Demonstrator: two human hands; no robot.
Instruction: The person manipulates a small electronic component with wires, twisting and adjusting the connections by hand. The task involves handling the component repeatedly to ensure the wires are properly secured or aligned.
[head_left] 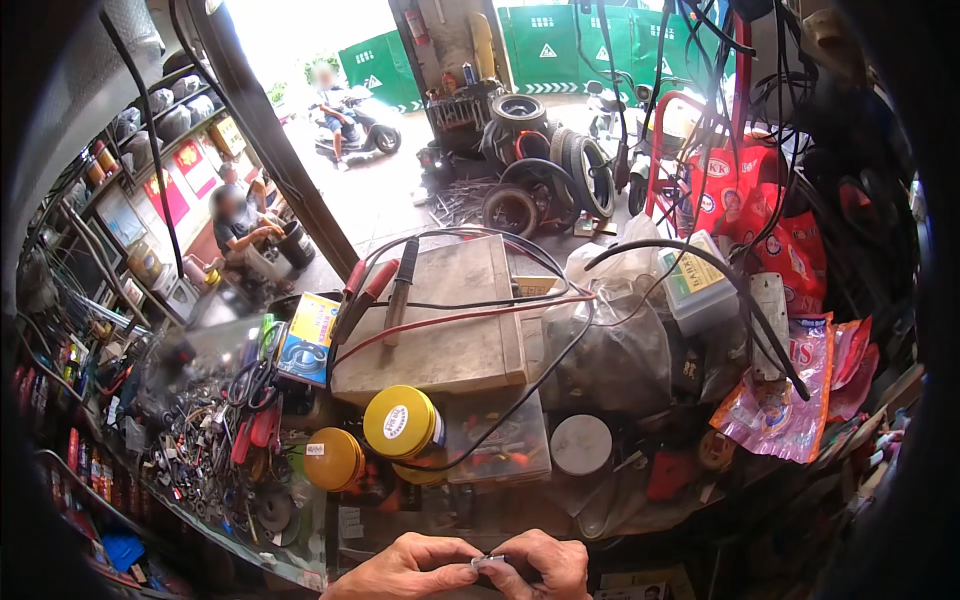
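Note:
Low in the view, in front of the bench, my left hand and my right hand meet with fingertips close together. Between the thumbs and forefingers of both is a small dark and silvery piece, mostly covered by the fingers, so its kind does not show. Both hands are closed in a pinch. On the bench beyond them are a yellow-lidded tub, an orange-lidded tub, a clear plastic box and a round grey-lidded can.
Behind the tubs stands a wooden box with a hammer and clamp-ended cables on it. Small metal parts heap at left. Plastic packets lie at right. Tyres stand outside; people sit at left, and one is on a scooter.

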